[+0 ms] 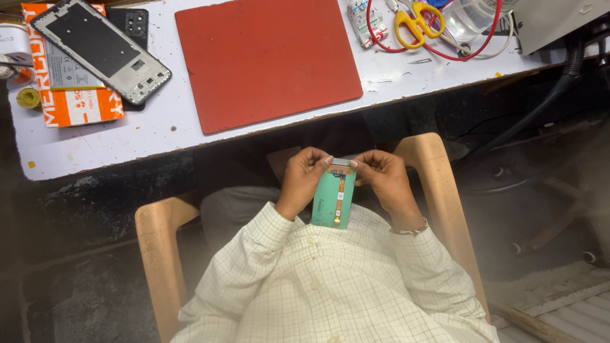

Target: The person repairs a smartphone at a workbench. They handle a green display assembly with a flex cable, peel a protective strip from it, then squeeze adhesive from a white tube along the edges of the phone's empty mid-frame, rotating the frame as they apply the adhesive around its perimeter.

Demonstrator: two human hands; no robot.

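A green phone display panel (332, 200) with an orange flex strip down its back is held upright over my lap. My left hand (303, 180) grips its left edge, thumb at the top corner. My right hand (385, 180) pinches the top right corner, fingers curled at the grey end piece. Both hands are below the table's front edge, above my cream checked shirt.
On the white table (165, 130) lie a red mat (267, 58), a grey phone frame (101, 49) on an orange box (79, 105), a black phone back (130, 24), yellow scissors (413, 22) and red wire (473, 49). A wooden chair arm (162, 254) flanks me on each side.
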